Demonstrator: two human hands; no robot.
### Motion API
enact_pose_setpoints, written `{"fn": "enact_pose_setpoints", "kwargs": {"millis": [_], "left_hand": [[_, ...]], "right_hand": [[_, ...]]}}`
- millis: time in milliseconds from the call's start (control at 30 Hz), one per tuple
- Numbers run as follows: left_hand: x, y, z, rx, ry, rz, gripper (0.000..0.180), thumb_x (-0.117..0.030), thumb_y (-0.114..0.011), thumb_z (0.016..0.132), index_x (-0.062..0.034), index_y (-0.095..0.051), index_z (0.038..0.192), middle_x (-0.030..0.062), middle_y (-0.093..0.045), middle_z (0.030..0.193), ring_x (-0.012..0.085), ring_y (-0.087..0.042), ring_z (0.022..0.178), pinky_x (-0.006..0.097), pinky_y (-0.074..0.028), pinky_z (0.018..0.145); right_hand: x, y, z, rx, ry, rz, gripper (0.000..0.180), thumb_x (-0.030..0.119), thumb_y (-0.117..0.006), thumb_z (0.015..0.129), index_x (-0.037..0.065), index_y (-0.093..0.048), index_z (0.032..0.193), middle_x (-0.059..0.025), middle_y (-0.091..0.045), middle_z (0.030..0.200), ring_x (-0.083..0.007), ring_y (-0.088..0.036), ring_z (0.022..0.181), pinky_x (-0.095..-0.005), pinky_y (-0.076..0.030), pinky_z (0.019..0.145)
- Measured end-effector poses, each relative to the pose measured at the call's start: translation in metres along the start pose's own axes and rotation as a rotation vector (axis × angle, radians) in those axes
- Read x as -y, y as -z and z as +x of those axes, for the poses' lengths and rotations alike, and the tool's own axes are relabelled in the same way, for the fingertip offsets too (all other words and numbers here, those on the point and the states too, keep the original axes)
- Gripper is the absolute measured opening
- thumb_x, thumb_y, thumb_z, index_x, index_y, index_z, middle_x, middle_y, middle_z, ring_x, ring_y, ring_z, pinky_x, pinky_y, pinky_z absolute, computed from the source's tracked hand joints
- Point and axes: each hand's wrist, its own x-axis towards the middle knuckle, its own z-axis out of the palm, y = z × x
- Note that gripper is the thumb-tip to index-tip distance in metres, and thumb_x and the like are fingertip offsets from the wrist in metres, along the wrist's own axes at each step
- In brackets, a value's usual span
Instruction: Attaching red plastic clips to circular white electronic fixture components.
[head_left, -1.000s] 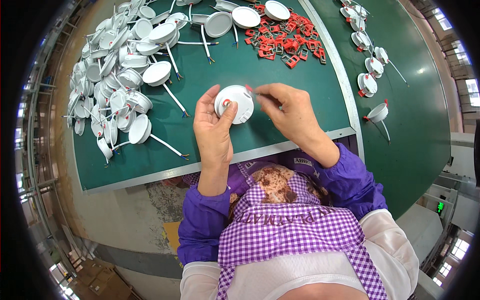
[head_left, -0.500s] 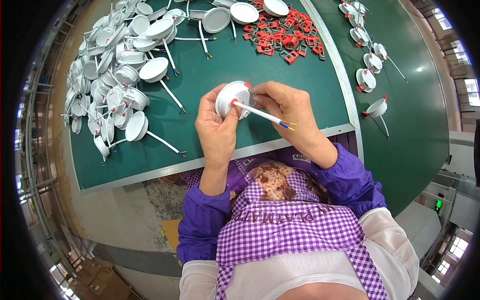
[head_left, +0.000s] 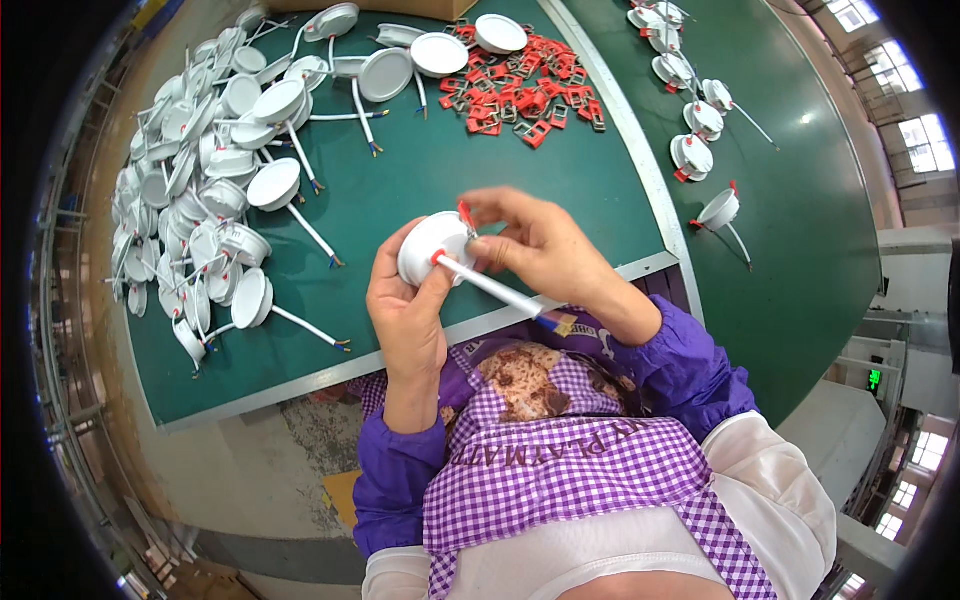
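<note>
Between my hands, above the near part of the green table, is a white round downlight [head_left: 428, 252]. Its white cord [head_left: 490, 285] leaves a red grommet and points toward me, the wire ends smeared by motion. My left hand [head_left: 408, 305] grips the housing from the left, thumb by the grommet. At the far right rim, a red clip [head_left: 466, 214] stands up. The thumb and fingers of my right hand [head_left: 530, 238] are closed around this clip, which touches the rim; the fingers partly cover it and blur slightly.
A large heap of white downlights [head_left: 190, 190] with cords covers the table's left side. Red clips with metal frames [head_left: 520, 90] lie scattered at the back. Beyond a pale metal edge strip [head_left: 640, 130], a second green surface carries several downlights fitted with red clips [head_left: 690, 155].
The whole view has shifted, so the table's things sit lower and further left. My right fingers have lifted at the rim, and the red clip now stands more upright. The left hand keeps its grip.
</note>
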Motion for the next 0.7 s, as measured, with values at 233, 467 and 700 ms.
{"fn": "enact_pose_setpoints", "kwargs": {"millis": [233,467,700], "left_hand": [[0.002,-0.006,-0.005,0.025,0.064,-0.017,0.034,0.002,-0.067,0.089,0.0024,-0.052,0.120,0.0101,-0.062,0.113,0.0163,-0.062,0.103,0.030,-0.053,0.090],[-0.005,-0.009,-0.004,0.043,0.169,0.053,0.035,0.003,-0.067,0.088,0.0030,-0.052,0.120,0.0099,-0.062,0.112,0.0159,-0.061,0.105,0.029,-0.052,0.090],[-0.030,0.002,0.010,0.066,0.155,0.511,0.042,0.002,-0.071,0.082,0.0023,-0.053,0.120,0.0118,-0.067,0.107,0.0161,-0.062,0.105,0.031,-0.051,0.092]], "right_hand": [[0.014,0.009,-0.001,-0.038,-0.108,0.023,0.037,0.002,-0.065,0.089,-0.004,-0.055,0.124,-0.0184,-0.068,0.105,-0.0140,-0.068,0.073,-0.0264,-0.055,0.063],[0.004,0.035,0.006,0.190,-0.158,0.066,0.044,0.007,-0.071,0.087,-0.004,-0.055,0.126,-0.0169,-0.070,0.099,-0.0141,-0.067,0.070,-0.0254,-0.055,0.062],[-0.025,0.096,0.071,-0.301,0.148,-0.990,0.030,0.013,-0.068,0.085,0.004,-0.066,0.113,-0.0167,-0.066,0.108,-0.0296,-0.068,0.089,-0.0368,-0.053,0.080]]}}
